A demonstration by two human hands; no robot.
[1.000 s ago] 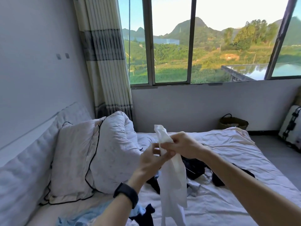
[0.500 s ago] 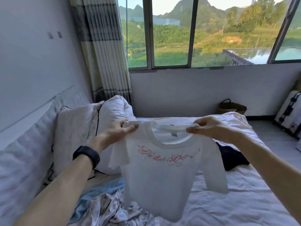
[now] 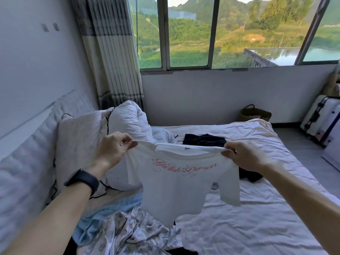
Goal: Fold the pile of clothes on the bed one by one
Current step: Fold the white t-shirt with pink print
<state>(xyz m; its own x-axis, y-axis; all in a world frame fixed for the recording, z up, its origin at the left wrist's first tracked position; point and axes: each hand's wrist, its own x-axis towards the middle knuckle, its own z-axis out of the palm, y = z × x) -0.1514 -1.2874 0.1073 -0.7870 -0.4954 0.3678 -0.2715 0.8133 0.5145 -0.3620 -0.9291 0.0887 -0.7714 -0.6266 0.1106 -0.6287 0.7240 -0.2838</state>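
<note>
Clothing pile (image 3: 119, 225), crumpled, at six o'clock on the bed: floral garment (image 3: 139, 236) overlapping light blue garment (image 3: 95, 218) at seven o'clock. Black wristband (image 3: 82, 179), on the left forearm at eight o'clock. White T-shirt (image 3: 176, 190), red script lettering across the chest, held up in the air at centre with its front to the camera; its hem hangs over the floral garment, contact not discernible. Left hand (image 3: 112, 150), at ten o'clock of the shirt, fingers and thumb pinching one shoulder; right hand (image 3: 244, 155), at two o'clock of it, pinching the opposite shoulder; neckline stretched between them. Bed (image 3: 257, 227), wrinkled white sheet, filling four to five o'clock. Black garment (image 3: 250, 175), partly hidden behind the shirt's sleeve at three o'clock; second black garment (image 3: 204, 139), beyond the collar at twelve o'clock. Pillow (image 3: 79, 137), white with dark piping, and bunched duvet (image 3: 128, 118), at nine to ten o'clock by the wall. Woven basket (image 3: 255, 115) and white suitcase (image 3: 323, 118), on the floor at two o'clock. Striped curtain (image 3: 110, 52), at eleven o'clock, beside the window (image 3: 191, 34) at twelve.
</note>
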